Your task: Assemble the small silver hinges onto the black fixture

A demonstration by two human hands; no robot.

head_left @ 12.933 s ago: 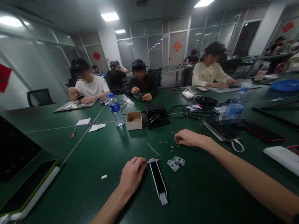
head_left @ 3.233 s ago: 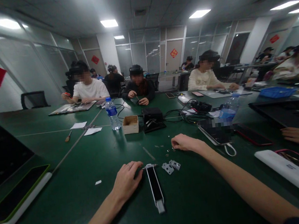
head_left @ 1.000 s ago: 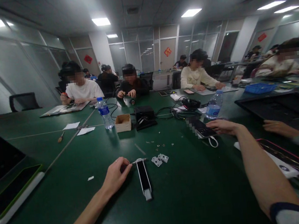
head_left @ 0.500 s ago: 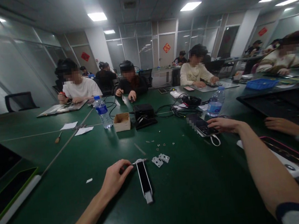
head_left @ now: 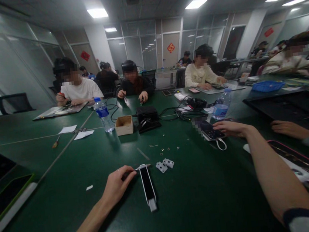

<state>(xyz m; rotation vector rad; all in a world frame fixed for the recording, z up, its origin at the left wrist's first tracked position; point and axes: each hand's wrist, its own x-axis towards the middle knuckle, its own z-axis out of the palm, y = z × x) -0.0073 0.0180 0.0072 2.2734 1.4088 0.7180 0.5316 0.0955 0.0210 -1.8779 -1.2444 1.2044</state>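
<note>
My left hand (head_left: 119, 183) is closed on the dark handle of a screwdriver (head_left: 146, 165). Its metal shaft crosses the top end of a slim black device (head_left: 147, 184) with a white frame and a pale block at its near end. Right of the shaft tip lie small white plates with holes (head_left: 165, 164). Several tiny rings (head_left: 168, 149) are scattered behind them. My right hand (head_left: 230, 128) reaches far right, its fingers stretched out onto the screen of a phone (head_left: 212, 130) with a white loop strap.
Behind the phone stand a water bottle (head_left: 221, 104) and tangled black cables (head_left: 194, 104). A small cardboard box (head_left: 124, 125), a black box (head_left: 147, 117) and another bottle (head_left: 103, 116) stand mid-table. A neighbour's hand (head_left: 291, 129) is at a black panel (head_left: 279, 111) on the right.
The view has shifted slightly, so things sit a little further left. Both hands keep their places at the screwdriver and the phone. A person opposite has moved their hands slightly.
</note>
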